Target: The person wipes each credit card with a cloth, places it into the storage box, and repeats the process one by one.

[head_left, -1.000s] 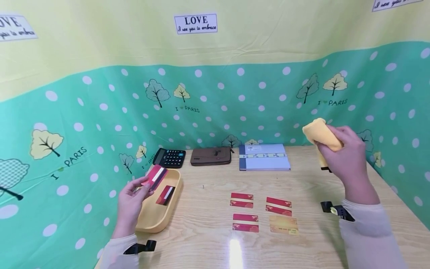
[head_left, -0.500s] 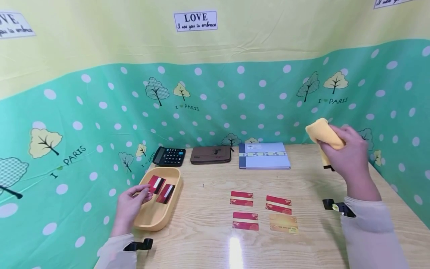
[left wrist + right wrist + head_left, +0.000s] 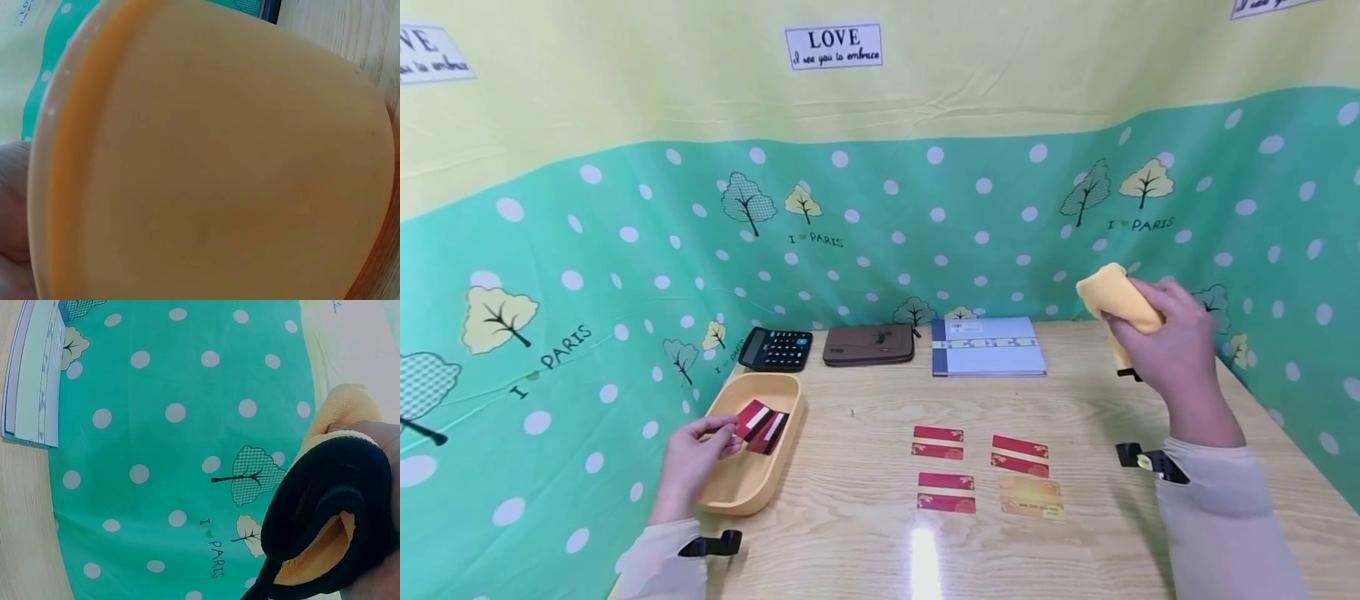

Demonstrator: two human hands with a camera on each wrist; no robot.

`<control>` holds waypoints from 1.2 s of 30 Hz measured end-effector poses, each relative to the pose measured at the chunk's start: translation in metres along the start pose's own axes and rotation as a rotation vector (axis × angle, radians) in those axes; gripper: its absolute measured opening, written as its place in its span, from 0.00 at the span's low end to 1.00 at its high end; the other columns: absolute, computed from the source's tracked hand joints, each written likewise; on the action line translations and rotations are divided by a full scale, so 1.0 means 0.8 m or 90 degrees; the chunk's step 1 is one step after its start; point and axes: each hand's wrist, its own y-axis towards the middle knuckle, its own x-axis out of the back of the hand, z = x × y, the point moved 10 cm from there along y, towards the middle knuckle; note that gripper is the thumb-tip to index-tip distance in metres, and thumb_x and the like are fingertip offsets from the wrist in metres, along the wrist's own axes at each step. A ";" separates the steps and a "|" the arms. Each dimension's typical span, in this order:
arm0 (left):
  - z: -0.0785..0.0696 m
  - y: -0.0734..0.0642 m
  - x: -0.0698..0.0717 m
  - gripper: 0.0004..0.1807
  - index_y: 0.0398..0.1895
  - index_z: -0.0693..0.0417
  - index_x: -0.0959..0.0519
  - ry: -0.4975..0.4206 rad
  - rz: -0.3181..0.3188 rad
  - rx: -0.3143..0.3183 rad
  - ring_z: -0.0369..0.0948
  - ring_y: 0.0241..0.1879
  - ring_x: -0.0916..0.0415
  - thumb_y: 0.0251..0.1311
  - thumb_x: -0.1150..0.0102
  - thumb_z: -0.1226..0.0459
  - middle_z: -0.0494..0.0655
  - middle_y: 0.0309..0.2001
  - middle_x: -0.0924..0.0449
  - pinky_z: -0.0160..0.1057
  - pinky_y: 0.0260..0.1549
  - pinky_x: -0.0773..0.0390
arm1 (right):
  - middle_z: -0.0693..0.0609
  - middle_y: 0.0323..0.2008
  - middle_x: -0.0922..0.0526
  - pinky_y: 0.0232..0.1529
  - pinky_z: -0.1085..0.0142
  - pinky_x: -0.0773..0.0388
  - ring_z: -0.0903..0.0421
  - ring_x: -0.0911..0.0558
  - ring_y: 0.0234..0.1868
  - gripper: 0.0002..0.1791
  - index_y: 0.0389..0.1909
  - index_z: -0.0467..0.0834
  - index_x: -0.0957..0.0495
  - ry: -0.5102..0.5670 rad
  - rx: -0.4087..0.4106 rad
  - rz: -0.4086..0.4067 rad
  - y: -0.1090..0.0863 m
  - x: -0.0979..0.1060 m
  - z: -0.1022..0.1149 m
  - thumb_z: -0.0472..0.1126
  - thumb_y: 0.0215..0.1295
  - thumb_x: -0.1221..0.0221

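Over the yellow basket (image 3: 792,450) at the left, my left hand (image 3: 696,462) pinches a red card (image 3: 752,419) by its left edge. That card, with a white stripe and a dark band, overlaps a second red card (image 3: 769,435) inside the basket. The left wrist view is filled by the basket's outer wall (image 3: 237,156), with part of the hand behind its rim. Raised at the right, my right hand (image 3: 1176,342) grips a folded yellow cloth (image 3: 1116,296). The right wrist view shows the cloth's black edging (image 3: 325,487) folded into a loop.
Three red cards, one of them (image 3: 946,492) nearest the front, and a gold card (image 3: 1032,497) lie mid-table. Along the back are a calculator (image 3: 777,350), a brown zip wallet (image 3: 868,345) and a blue folder (image 3: 988,347). A patterned curtain (image 3: 880,233) encloses the table's back and sides.
My left hand has lowered the red card into the basket and shifted it right, over the other card. My right hand stays nearly still with the cloth.
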 end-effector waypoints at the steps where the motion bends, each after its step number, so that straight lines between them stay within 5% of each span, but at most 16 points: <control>1: 0.000 0.000 -0.001 0.19 0.61 0.74 0.22 0.003 0.004 0.003 0.39 0.34 0.13 0.74 0.40 0.69 0.58 0.44 0.17 0.36 0.42 0.10 | 0.49 0.43 0.19 0.30 0.67 0.37 0.62 0.33 0.34 0.27 0.62 0.44 0.15 -0.001 -0.002 0.002 0.000 0.000 0.000 0.39 0.61 0.25; 11: 0.004 0.004 -0.006 0.17 0.59 0.72 0.20 0.057 0.009 0.013 0.37 0.33 0.14 0.71 0.36 0.70 0.56 0.44 0.17 0.36 0.39 0.10 | 0.49 0.43 0.19 0.30 0.68 0.37 0.62 0.32 0.33 0.27 0.62 0.44 0.15 0.005 -0.001 0.000 -0.001 0.002 0.003 0.38 0.60 0.25; 22: -0.006 0.003 -0.003 0.19 0.60 0.64 0.19 0.119 -0.002 -0.007 0.50 0.36 0.12 0.71 0.33 0.62 0.56 0.45 0.19 0.39 0.37 0.10 | 0.55 0.41 0.21 0.29 0.74 0.36 0.63 0.31 0.33 0.27 0.61 0.45 0.15 0.028 0.009 -0.014 -0.001 0.006 0.005 0.35 0.58 0.24; 29: -0.035 -0.001 -0.012 0.20 0.56 0.57 0.16 0.190 -0.012 -0.064 0.48 0.41 0.15 0.69 0.31 0.55 0.55 0.49 0.16 0.38 0.39 0.11 | 0.56 0.44 0.21 0.30 0.73 0.35 0.61 0.31 0.35 0.27 0.62 0.44 0.15 0.027 -0.007 -0.011 -0.001 0.010 0.003 0.37 0.60 0.25; 36: -0.062 -0.006 -0.031 0.19 0.57 0.58 0.17 0.192 0.003 -0.118 0.45 0.44 0.17 0.69 0.31 0.58 0.56 0.52 0.16 0.35 0.38 0.12 | 0.53 0.49 0.20 0.32 0.72 0.34 0.63 0.30 0.38 0.28 0.63 0.45 0.16 0.021 -0.029 -0.017 0.000 0.016 -0.004 0.37 0.60 0.26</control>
